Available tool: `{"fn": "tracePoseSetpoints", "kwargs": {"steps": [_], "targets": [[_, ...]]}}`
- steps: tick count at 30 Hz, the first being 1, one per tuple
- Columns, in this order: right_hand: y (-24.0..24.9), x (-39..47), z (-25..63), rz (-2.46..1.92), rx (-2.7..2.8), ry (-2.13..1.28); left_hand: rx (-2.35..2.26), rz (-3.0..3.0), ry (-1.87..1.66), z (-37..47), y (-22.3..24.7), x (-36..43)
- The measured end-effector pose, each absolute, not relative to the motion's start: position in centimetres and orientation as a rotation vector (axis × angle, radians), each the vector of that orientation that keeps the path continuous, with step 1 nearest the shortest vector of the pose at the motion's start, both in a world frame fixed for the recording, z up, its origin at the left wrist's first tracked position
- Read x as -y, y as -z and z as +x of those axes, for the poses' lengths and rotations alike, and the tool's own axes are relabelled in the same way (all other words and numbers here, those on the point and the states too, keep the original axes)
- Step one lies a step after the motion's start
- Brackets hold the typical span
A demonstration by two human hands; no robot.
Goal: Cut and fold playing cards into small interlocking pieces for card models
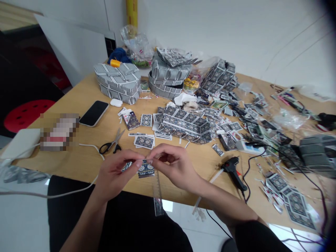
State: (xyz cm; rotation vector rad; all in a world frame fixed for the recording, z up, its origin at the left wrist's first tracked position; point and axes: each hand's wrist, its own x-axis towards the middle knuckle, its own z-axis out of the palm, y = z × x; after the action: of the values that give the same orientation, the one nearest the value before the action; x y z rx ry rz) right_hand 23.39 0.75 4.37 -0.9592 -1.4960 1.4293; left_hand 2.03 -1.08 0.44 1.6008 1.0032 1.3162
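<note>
Close to the table's front edge, my left hand [115,171] and my right hand [174,168] meet fingertip to fingertip. Both pinch the top edge of a blue patterned playing card [146,171], whose pale edge shows between the thumbs. My left fingers hide part of the card. A clear ruler [158,196] juts over the table edge below my right hand. Just beyond my hands lies a small stack of playing cards [144,141]. Black-handled scissors [112,142] rest to the left of it.
A box made of cards [183,124] stands mid-table, with scattered cards around it. A glue gun [233,173] with its cord lies at right. A phone [93,113] and white cable [78,194] are at left. Grey patterned boxes [119,82] stand behind.
</note>
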Motion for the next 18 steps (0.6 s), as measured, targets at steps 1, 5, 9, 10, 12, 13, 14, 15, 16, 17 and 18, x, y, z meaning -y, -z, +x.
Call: {"fn": "tracePoseSetpoints", "kwargs": {"steps": [1, 5, 9, 10, 12, 13, 14, 15, 16, 17, 18], "targets": [[-4.4, -0.7, 23.4, -0.954, 1.527, -1.391, -0.984, 1.624, -1.317, 2.0, -0.5, 1.1], [-4.4, -0.8, 23.4, -0.932, 1.602, -1.275, -0.914, 1.727, -1.351, 1.8, -0.8, 0.9], [-4.3, -0.9, 23.6, -0.899, 1.713, -1.091, -0.87, 1.781, -1.279, 1.4, -1.0, 0.9], [-4.2, -0.9, 23.7, -0.878, 1.753, -1.0, -0.863, 1.772, -1.269, 1.2, -0.9, 1.0], [-3.9, -0.9, 23.9, -0.811, 1.849, -0.806, -0.848, 1.692, -1.29, 1.1, -0.7, 1.1], [-3.7, -0.8, 24.0, -0.769, 1.907, -0.717, -0.846, 1.625, -1.314, 1.2, -0.6, 1.2], [-3.6, -0.8, 24.2, -0.726, 1.969, -0.638, -0.849, 1.557, -1.34, 1.3, -0.6, 1.3], [-3.4, -0.8, 24.3, -0.686, 2.027, -0.567, -0.867, 1.513, -1.358, 1.4, -0.5, 1.3], [-3.2, -0.8, 24.4, -0.653, 2.078, -0.504, -0.907, 1.51, -1.361, 1.6, -0.5, 1.3], [-3.1, -0.8, 24.4, -0.627, 2.116, -0.45, -0.964, 1.551, -1.35, 1.7, -0.6, 1.3], [-3.0, -0.8, 24.5, -0.606, 2.145, -0.406, -1.022, 1.624, -1.334, 1.9, -0.6, 1.2]]}}
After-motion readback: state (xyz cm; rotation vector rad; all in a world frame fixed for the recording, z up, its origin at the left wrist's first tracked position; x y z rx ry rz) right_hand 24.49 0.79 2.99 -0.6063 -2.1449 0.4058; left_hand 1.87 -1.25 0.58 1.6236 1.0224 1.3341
